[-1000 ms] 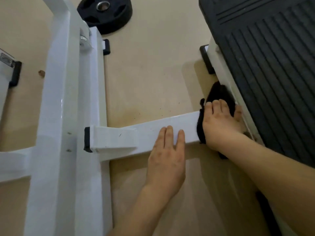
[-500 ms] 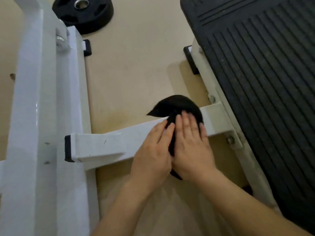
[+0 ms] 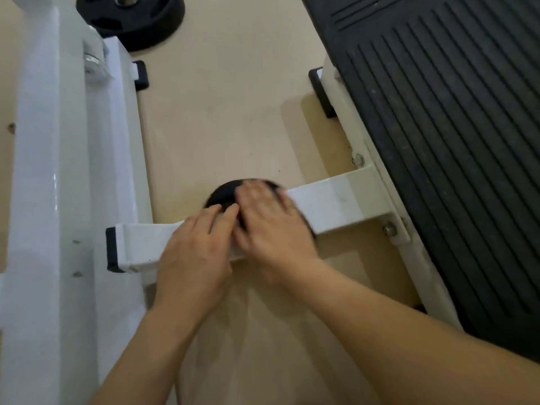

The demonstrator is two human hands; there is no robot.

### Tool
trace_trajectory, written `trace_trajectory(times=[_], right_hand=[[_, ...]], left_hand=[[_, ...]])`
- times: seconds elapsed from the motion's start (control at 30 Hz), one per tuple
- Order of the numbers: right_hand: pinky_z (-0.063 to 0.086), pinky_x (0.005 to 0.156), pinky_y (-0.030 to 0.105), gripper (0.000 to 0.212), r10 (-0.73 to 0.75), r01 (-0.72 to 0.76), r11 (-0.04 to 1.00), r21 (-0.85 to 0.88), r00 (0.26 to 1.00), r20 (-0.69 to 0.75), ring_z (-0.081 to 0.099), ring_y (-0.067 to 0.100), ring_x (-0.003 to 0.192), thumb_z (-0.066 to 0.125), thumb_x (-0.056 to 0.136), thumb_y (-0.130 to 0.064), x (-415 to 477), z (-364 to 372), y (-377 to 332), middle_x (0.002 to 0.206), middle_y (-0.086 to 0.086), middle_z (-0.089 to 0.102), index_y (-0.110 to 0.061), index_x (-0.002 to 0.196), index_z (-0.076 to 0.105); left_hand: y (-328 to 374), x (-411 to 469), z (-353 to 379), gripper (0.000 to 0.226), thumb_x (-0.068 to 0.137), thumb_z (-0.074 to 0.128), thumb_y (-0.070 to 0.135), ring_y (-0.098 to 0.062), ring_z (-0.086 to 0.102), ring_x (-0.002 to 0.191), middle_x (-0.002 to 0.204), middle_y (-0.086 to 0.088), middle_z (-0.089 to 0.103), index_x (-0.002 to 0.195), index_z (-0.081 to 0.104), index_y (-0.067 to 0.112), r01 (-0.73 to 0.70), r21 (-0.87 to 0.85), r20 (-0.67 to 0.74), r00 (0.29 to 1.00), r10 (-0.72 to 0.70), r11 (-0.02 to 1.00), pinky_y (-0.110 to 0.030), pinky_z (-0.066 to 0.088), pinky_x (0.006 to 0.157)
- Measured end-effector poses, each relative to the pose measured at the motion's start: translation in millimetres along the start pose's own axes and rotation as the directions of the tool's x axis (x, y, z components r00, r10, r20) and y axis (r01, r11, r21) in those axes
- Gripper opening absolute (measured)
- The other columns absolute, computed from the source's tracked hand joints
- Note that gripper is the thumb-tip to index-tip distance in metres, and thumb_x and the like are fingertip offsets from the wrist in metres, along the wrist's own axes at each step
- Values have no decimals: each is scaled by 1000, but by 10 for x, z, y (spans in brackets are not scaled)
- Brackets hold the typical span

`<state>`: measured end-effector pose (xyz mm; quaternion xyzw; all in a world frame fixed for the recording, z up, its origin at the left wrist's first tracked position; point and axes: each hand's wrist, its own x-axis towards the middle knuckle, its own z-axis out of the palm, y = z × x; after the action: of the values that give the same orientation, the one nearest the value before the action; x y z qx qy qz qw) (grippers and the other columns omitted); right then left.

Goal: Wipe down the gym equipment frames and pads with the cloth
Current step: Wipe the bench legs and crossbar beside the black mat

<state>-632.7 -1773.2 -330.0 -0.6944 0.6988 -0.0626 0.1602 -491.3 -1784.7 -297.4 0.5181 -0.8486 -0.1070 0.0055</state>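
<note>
Nearest: both forearms reach in from the bottom edge.

Left hand (image 3: 195,258): lies flat across the white crossbar (image 3: 330,206), fingers straight and relaxed, grasping nothing. Its fingertips touch the near edge of the cloth.

Right hand (image 3: 271,226): just beside the left, the two touching at the fingers. Palm down on the cloth (image 3: 222,194), fingers spread and pressing it to the top of the bar, not curled round it. Fingers are motion-blurred, so the fine pose is unclear.

Cloth: black and bunched, mostly hidden under the right hand. A rounded fold shows beyond the fingertips of both hands, hanging over the far edge of the bar.

Left of the left hand: bare bar running to a black end cap (image 3: 112,249), then the tall white frame (image 3: 52,171).

Right of the right hand: bare bar up to the bolted bracket, then the ribbed pad (image 3: 453,141), with pale specks on its surface.

Beyond the hands: tan floor (image 3: 219,112). Farthest off, a weight plate (image 3: 131,19).

Assessment: wiping is under way at mid-crossbar. Whether either bare stretch is done cannot be read from the paint. By my estimate most remains: the bar's end-cap side, the tall frame and the speckled pad.
</note>
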Motion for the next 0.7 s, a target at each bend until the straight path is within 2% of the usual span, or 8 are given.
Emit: trace_trajectory(times=[0.1, 0.17, 0.33, 0.4, 0.47, 0.57, 0.63, 0.7], right_hand=[[-5, 118, 36, 63, 383, -386, 922, -28, 920, -78, -6, 14, 148, 15, 99, -46, -226, -51, 533, 161, 1, -1, -15, 153, 4], [1, 118, 39, 61, 482, -484, 875, 31, 861, -163, 3, 18, 148, 20, 100, -41, -295, 12, 461, 161, 6, 8, -11, 152, 12], [28, 114, 40, 63, 22, -21, 998, 53, 999, -25, 43, 19, 135, 29, 84, -35, -280, 260, -399, 144, 4, 48, -14, 141, 45], [27, 112, 40, 63, -166, 163, 985, 48, 984, 68, 41, 19, 136, 27, 85, -35, -225, 196, -393, 144, 4, 48, -14, 141, 47], [15, 116, 40, 59, -261, 264, 964, -17, 961, 93, 22, 20, 145, 25, 93, -34, -160, 103, -140, 155, 5, 31, -12, 147, 34], [1, 118, 40, 58, 148, -142, 984, -104, 988, 44, 2, 19, 148, 21, 101, -37, -48, -173, 489, 161, 6, 9, -11, 152, 12], [6, 119, 44, 52, 373, -368, 923, -109, 928, 19, 13, 23, 145, 24, 100, -36, -1, -353, 737, 154, 9, 26, -10, 145, 29], [11, 118, 48, 39, 357, -351, 928, -128, 934, 29, 29, 27, 136, 28, 98, -32, 72, -385, 631, 138, 9, 45, -13, 128, 46]], left_hand=[[185, 52, 69, 51, 89, 37, 15, -28, 45, 128, 145, -10, 45, 139, 49, 14, 51, -144, 40, 998, -46, 988, -42, 41, 104], [368, 54, 117, 51, 91, 33, 21, -24, 44, 131, 145, -8, 45, 139, 49, 15, 51, -229, 6, 999, -51, 972, -37, 37, 107], [387, -27, -87, 50, 89, 46, 3, -20, 42, 134, 143, -4, 49, 138, 51, 14, 35, -184, -8, 999, -37, 982, -32, 28, 115], [236, -48, -161, 49, 91, 47, 5, -18, 39, 134, 144, -2, 48, 138, 50, 16, 102, -139, 17, 995, -100, 985, -30, 26, 114], [151, 16, -136, 47, 92, 41, 11, -23, 44, 129, 142, -4, 49, 138, 51, 15, 88, -101, 35, 996, -85, 991, -34, 34, 108], [275, 178, -2, 53, 88, 34, 19, -35, 44, 128, 144, -17, 44, 139, 49, 11, 6, -98, 96, 995, 3, 995, -43, 39, 104], [440, 232, 46, 51, 90, 38, 16, -33, 39, 132, 148, -17, 39, 140, 46, 11, -17, -132, 123, 992, 33, 991, -43, 38, 107], [531, 213, 22, 50, 83, 37, 16, -32, 52, 122, 137, -16, 53, 129, 57, 9, -58, -121, 47, 997, 65, 991, -41, 47, 97]])
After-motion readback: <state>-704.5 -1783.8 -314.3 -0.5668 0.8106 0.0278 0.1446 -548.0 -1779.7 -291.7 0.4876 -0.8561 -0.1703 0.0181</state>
